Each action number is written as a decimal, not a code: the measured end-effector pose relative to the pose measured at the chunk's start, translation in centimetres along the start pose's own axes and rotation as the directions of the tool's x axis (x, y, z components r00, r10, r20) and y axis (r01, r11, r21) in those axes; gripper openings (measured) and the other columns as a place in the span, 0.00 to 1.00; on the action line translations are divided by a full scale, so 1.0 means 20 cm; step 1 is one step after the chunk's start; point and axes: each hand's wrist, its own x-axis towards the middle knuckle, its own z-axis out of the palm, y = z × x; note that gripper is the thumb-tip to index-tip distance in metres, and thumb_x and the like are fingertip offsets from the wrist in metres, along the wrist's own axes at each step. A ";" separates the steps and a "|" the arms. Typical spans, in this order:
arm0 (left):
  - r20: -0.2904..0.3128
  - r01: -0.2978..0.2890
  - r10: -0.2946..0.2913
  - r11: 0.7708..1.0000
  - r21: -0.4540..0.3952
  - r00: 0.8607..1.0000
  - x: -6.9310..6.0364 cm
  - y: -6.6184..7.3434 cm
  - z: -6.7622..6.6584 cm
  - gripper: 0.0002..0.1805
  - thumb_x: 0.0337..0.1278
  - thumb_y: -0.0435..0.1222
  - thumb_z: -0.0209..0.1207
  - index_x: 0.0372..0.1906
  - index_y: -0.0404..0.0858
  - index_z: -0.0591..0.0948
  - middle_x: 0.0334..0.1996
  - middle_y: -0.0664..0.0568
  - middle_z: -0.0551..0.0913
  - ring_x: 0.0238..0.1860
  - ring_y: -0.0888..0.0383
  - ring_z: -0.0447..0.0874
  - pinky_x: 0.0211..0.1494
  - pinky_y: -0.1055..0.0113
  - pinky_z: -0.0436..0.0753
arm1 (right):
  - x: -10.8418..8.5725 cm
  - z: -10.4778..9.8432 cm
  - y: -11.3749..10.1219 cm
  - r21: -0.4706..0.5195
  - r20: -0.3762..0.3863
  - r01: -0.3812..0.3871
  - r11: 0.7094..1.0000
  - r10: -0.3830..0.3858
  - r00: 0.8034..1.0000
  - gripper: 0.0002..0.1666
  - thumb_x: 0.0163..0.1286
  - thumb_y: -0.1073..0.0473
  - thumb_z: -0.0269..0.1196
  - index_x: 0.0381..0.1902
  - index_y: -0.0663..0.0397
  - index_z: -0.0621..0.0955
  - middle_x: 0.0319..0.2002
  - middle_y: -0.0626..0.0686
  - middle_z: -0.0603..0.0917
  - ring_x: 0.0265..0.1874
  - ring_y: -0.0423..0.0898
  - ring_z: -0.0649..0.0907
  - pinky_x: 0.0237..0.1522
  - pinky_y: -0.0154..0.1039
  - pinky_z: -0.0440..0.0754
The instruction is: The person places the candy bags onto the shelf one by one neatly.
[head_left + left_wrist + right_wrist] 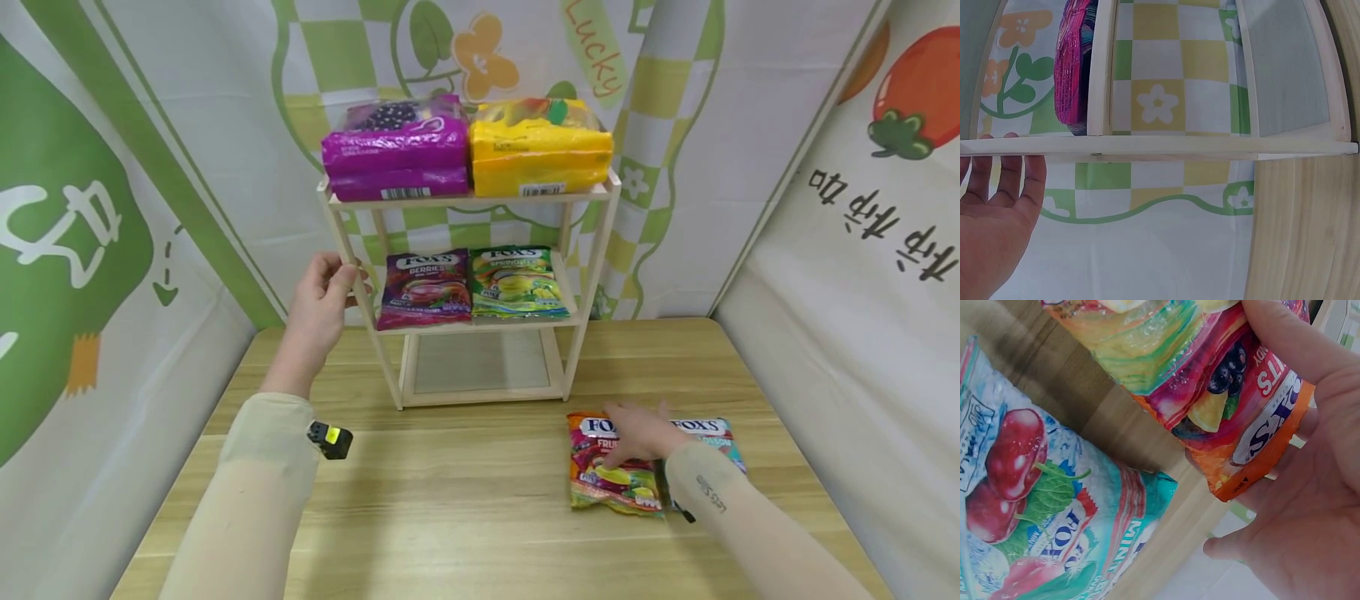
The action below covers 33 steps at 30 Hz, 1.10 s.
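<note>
At the left upright of a small wooden shelf rack (581, 367), my left hand (318, 300) holds the post, its fingers passing behind the wood (1166, 145). My right hand (641, 433) grips an orange-and-red Fox's fruit candy bag (611, 479) by its upper edge. In the right wrist view the thumb lies across the front of the bag and fingers show behind it. Beside it lies a teal Fox's candy bag (1054, 519) with cherries printed on it, partly covered by my right hand and wrist in the head view.
On the top shelf stand a purple bag (397, 154) and a yellow bag (540, 150). A berries candy bag (426, 287) and a green candy bag (517, 283) lean on the middle shelf. Below is the bottom shelf panel (483, 362). Printed cloth walls surround the wooden table (442, 508).
</note>
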 end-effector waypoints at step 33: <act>-0.021 -0.012 0.012 0.999 -0.046 1.000 0.01 -0.02 0.01 0.16 0.80 0.48 0.47 0.55 0.40 0.71 0.48 0.50 0.77 0.49 0.58 0.81 0.59 0.64 0.84 | -0.04 -0.07 -0.02 0.291 0.039 0.024 0.957 -0.037 0.999 0.51 0.54 0.53 0.80 0.70 0.66 0.69 0.61 0.65 0.79 0.61 0.65 0.78 0.65 0.66 0.74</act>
